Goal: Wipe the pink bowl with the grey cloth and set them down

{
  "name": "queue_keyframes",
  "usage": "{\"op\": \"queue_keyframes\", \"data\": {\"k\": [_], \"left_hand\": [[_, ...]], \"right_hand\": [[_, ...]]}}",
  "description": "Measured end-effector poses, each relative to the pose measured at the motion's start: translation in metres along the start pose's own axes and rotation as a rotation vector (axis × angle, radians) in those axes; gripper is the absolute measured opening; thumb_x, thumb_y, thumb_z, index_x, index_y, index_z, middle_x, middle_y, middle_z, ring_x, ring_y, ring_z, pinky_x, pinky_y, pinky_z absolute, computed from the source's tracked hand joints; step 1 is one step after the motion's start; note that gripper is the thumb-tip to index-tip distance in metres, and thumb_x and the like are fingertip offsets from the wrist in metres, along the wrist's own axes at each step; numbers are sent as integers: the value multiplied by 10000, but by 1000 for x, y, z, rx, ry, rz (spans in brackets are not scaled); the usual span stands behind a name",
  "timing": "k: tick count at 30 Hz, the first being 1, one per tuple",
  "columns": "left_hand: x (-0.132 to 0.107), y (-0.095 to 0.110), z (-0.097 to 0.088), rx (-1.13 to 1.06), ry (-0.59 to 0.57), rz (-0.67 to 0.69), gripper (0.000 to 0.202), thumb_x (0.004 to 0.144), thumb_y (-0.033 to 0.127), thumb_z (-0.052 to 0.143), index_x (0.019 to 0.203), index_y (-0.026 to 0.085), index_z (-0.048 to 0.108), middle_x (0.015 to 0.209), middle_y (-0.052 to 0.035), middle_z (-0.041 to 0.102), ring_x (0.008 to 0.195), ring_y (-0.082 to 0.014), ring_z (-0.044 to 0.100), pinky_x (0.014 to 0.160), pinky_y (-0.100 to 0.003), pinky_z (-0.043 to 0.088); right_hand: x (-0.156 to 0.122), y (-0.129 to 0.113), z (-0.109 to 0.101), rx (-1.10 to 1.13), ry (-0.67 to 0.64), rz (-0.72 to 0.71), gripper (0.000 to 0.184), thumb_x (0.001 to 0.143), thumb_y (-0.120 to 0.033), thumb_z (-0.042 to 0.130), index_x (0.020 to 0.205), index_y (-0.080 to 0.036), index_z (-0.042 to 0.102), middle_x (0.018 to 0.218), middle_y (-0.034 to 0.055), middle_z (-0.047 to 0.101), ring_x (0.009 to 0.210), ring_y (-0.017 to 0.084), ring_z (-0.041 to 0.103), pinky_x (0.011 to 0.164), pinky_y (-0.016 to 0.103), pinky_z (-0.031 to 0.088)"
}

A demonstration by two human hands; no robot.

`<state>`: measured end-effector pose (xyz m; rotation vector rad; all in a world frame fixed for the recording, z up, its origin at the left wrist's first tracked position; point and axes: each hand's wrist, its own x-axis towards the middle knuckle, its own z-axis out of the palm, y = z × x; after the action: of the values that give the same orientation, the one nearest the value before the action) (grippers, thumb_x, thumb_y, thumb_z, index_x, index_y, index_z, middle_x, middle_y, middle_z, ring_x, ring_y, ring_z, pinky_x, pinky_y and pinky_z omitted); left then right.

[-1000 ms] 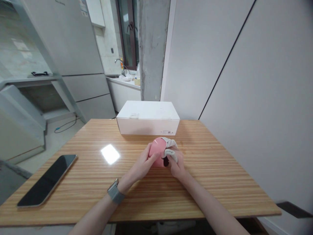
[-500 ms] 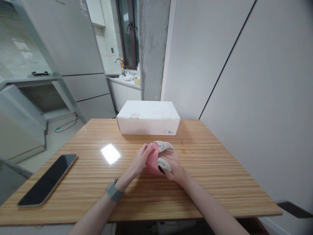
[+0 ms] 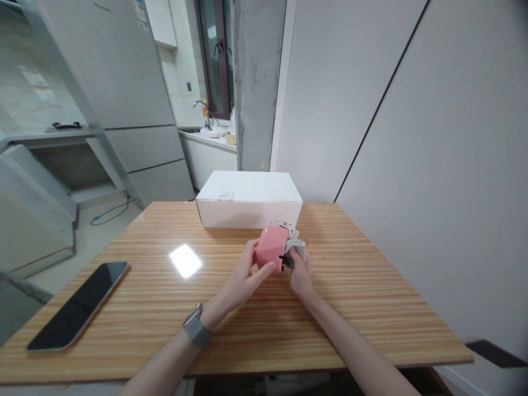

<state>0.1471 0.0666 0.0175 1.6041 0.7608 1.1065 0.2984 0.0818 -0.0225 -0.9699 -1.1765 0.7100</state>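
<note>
A small pink boxy object (image 3: 271,255) is held just above the wooden table (image 3: 371,319), in front of a white box (image 3: 249,199). My left hand (image 3: 244,279) grips its left side, thumb along the bottom and fingers behind. My right hand (image 3: 300,271) holds a bunched white cloth (image 3: 297,246) pressed against the pink object's right side. A small dark part shows between the cloth and the pink object. A grey watch sits on my left wrist.
A black phone (image 3: 78,303) lies face up near the table's left front corner. The white box stands at the far edge. A grey wall runs along the right side. Cabinets, a pillar and a sink counter lie beyond the table.
The pink object has been turned and lifted slightly away from me, so a flat face now shows instead of a rounded one. Both hands moved with it; the cloth stays against its right side.
</note>
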Motion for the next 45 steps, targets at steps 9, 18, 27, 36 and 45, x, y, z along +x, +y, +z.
{"op": "queue_keyframes", "data": {"k": [9, 18, 27, 36, 45], "left_hand": [[2, 1, 3, 152, 235, -99, 614, 617, 292, 760, 1157, 199, 482, 1083, -81, 627, 969, -233, 595, 846, -344, 464], [11, -7, -16, 127, 386, -252, 533, 587, 314, 769, 1069, 167, 594, 974, -81, 674, 856, -231, 623, 726, -316, 500], [14, 1, -24, -497, 202, -520, 502, 749, 492, 609, 1107, 140, 611, 890, -85, 681, 687, -159, 628, 492, -206, 472], [14, -9, -25, -616, 84, -650, 488, 782, 568, 533, 1132, 234, 601, 945, -46, 696, 657, -144, 637, 522, -235, 526], [13, -9, -9, -594, 190, -544, 481, 768, 525, 592, 1051, 139, 625, 894, -94, 698, 675, -166, 647, 558, -271, 549]], "right_hand": [[-1, -4, 10, 114, -8, 192, 254, 797, -435, 567, 787, -196, 655, 743, -1, 649, 715, 166, 590, 659, 276, 480], [28, 3, 6, 480, 284, 453, 239, 698, -382, 644, 874, -222, 667, 933, -1, 715, 954, 209, 641, 842, 340, 511], [49, -13, -17, 618, 302, 525, 277, 785, -432, 547, 943, -232, 653, 959, 8, 720, 950, 215, 659, 832, 379, 532], [26, -16, -2, 453, -375, 510, 356, 712, -431, 675, 997, -217, 678, 1000, 13, 702, 1039, 214, 610, 987, 346, 413], [16, -2, 18, 319, 99, 268, 327, 770, -461, 596, 956, -200, 662, 1013, 20, 683, 989, 204, 596, 959, 374, 402]]}}
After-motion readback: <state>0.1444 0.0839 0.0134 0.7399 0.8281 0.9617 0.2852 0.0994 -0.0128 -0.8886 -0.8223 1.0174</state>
